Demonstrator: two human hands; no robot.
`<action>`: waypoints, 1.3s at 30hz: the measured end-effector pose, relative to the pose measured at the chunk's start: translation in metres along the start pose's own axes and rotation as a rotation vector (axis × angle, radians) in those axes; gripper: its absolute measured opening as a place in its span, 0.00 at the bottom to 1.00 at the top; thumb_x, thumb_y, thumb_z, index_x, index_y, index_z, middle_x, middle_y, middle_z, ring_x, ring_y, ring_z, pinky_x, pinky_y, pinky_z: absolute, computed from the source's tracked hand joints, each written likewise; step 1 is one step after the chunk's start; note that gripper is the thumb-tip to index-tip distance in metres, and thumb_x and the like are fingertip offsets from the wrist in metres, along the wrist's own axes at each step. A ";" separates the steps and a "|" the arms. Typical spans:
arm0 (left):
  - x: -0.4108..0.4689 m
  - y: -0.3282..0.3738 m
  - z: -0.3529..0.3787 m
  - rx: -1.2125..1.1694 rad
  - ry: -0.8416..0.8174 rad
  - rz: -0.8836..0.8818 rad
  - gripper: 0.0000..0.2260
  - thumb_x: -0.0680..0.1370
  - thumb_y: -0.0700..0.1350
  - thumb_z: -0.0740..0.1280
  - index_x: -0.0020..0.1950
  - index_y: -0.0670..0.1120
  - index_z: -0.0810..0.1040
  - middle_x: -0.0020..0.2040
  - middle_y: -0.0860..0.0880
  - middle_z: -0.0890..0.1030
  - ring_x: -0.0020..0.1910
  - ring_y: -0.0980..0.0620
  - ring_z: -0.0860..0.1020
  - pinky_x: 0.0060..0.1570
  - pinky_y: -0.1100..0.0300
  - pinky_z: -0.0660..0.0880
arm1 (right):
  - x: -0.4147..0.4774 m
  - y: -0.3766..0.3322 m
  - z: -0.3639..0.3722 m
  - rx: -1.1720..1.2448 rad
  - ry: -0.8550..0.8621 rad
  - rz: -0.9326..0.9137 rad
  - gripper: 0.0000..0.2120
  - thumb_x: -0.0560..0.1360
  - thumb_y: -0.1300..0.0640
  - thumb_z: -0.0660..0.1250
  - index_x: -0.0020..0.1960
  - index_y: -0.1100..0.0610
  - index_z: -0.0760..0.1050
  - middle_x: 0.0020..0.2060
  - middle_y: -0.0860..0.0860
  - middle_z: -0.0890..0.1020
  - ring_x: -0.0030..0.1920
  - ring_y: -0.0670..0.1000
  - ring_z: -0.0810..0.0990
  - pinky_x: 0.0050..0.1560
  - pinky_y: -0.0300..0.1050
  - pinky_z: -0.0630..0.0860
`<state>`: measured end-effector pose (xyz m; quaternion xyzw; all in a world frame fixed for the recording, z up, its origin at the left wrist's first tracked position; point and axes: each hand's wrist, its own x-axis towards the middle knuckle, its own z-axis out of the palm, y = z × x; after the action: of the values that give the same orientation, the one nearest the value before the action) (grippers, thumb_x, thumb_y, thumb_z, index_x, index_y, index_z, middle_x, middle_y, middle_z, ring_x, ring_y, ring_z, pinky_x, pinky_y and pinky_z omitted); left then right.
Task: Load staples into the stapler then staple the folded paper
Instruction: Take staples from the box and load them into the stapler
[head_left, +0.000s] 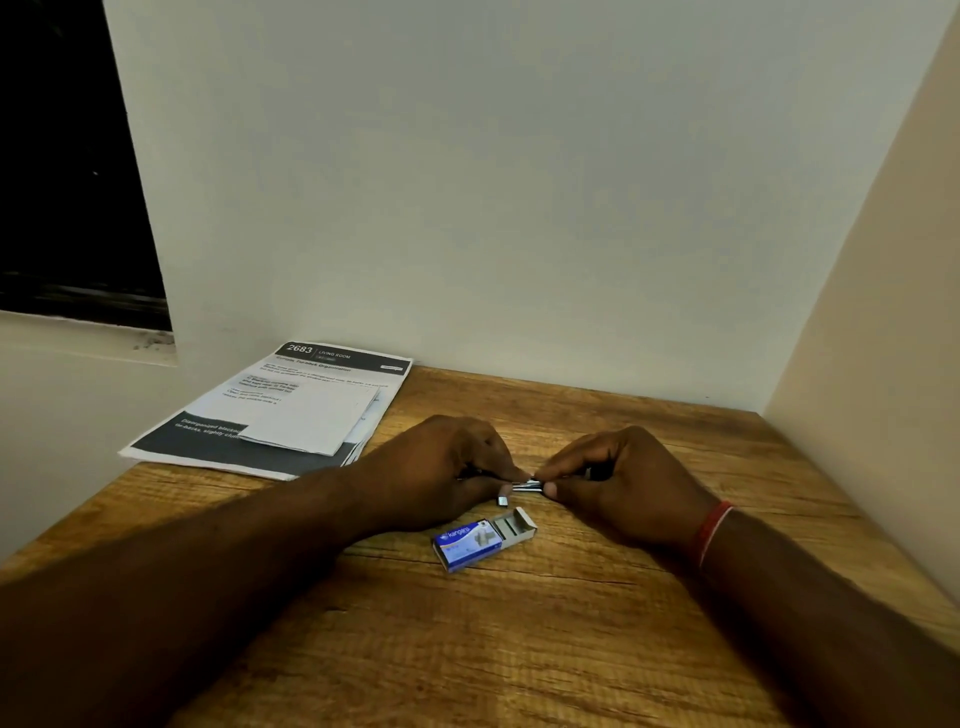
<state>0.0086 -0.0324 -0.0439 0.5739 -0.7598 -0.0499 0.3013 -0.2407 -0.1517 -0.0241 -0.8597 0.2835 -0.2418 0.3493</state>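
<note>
Now, left hand (441, 467): pinches stapler (527, 486), just beyond staple box (470, 545)
Right hand (618, 483): grips stapler's other end
Folded paper (311, 421): beyond staple box, leftward

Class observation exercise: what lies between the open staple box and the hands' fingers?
A small loose staple strip lies there on the wooden table, seen in the head view.

Grained matt wooden table (519, 649); glossy metal stapler (527, 485); cardboard staple box (480, 540); matt folded paper (311, 421)
</note>
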 end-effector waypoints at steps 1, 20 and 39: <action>0.000 -0.001 -0.001 -0.018 0.008 -0.005 0.10 0.83 0.47 0.78 0.64 0.58 0.91 0.56 0.60 0.88 0.56 0.59 0.85 0.55 0.51 0.85 | 0.001 0.001 0.000 -0.002 0.001 -0.003 0.08 0.76 0.57 0.82 0.49 0.44 0.93 0.46 0.45 0.92 0.50 0.50 0.90 0.56 0.61 0.87; -0.003 0.005 -0.007 -0.079 0.025 -0.083 0.09 0.82 0.48 0.80 0.61 0.58 0.91 0.55 0.60 0.90 0.55 0.59 0.86 0.58 0.49 0.86 | -0.004 0.001 -0.002 -0.059 -0.012 -0.047 0.10 0.79 0.57 0.80 0.54 0.42 0.92 0.46 0.42 0.91 0.48 0.48 0.88 0.48 0.49 0.87; -0.008 0.005 -0.019 -0.009 0.099 -0.113 0.14 0.81 0.46 0.80 0.65 0.57 0.89 0.56 0.63 0.88 0.57 0.63 0.85 0.57 0.66 0.81 | -0.007 -0.013 0.019 -0.386 -0.010 -0.414 0.13 0.81 0.55 0.77 0.59 0.36 0.89 0.49 0.26 0.86 0.53 0.41 0.79 0.46 0.41 0.75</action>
<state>0.0153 -0.0180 -0.0299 0.6164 -0.7100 -0.0419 0.3379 -0.2301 -0.1303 -0.0289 -0.9512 0.1408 -0.2452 0.1239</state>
